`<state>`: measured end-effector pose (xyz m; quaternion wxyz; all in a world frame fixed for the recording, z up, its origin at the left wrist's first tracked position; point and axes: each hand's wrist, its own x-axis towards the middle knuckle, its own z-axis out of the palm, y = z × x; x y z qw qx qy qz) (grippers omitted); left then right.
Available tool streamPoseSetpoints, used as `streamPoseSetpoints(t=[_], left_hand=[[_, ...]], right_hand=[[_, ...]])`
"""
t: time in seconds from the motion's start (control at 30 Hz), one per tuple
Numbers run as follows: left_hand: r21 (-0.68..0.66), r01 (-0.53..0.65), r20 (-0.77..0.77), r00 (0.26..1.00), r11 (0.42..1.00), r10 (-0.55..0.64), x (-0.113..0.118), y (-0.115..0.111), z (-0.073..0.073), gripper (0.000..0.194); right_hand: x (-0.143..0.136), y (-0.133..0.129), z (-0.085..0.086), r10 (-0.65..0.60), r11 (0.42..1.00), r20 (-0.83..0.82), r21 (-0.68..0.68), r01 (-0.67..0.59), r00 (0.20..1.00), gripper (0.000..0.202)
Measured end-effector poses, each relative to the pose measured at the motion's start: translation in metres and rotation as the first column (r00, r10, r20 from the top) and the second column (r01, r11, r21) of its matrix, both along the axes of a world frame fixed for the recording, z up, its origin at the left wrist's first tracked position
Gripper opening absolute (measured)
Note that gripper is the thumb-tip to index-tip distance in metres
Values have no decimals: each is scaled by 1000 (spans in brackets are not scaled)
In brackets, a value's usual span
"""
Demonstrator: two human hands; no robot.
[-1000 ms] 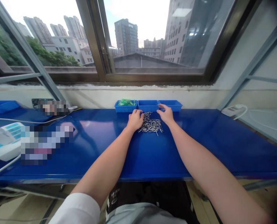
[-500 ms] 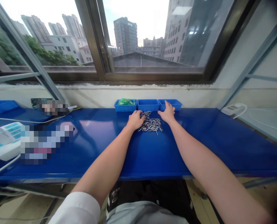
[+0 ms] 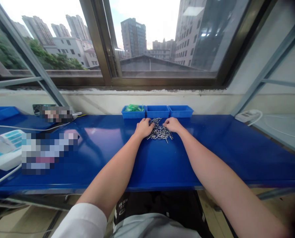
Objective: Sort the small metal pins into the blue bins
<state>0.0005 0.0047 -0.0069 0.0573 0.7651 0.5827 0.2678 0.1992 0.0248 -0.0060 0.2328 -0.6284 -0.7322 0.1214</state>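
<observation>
A loose pile of small silvery metal pins [image 3: 160, 132] lies on the blue table [image 3: 159, 165]. My left hand [image 3: 144, 128] rests against the pile's left side, thumb and fingers apart. At the upper right of the pile is my right hand [image 3: 172, 125], its fingers bent together at the pins; whatever they pinch is too small to make out. Behind the pile stand three joined blue bins: the left one [image 3: 133, 114] holds green plastic pieces [image 3: 134, 108], while the middle bin [image 3: 158, 114] and the right bin [image 3: 181, 114] show no contents.
A white device [image 3: 248, 115] with a cable sits at the back right. On the left are a white and blue tray [image 3: 10, 148], cables, blurred items and another blue bin [image 3: 2, 113]. Metal frame posts rise at both sides, with the window behind.
My right hand has moved from the right bin down and left to the pins, and its fingers have closed together. My left hand has stayed in place.
</observation>
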Motion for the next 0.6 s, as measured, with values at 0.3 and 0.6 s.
streamPoseSetpoints(t=[0.3, 0.6], left_hand=[[-16, 7, -19, 1000, 1000, -7, 0, -2, 2, 43], [-11, 19, -38, 999, 1000, -19, 0, -1, -1, 43]], right_hand=[[-9, -8, 10, -49, 998, 136, -41, 55, 990, 24], [-19, -15, 16, 0, 999, 246, -52, 13, 969, 31]])
